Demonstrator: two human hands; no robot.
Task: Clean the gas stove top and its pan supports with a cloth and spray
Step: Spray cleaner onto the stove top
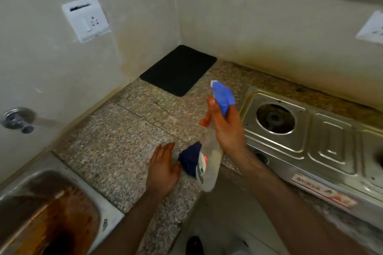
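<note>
The right hand (226,128) is gripping a clear plastic spray bottle with a blue head (213,151), just left of the steel gas stove (331,141). The left hand (162,166) is lying flat on the speckled granite tabletop (124,141), touching a crumpled dark blue cloth (189,160). Better to be aiming the nozzle stoveward before squeezing.

Head view looks down, close over countertop (116,151).
</note>
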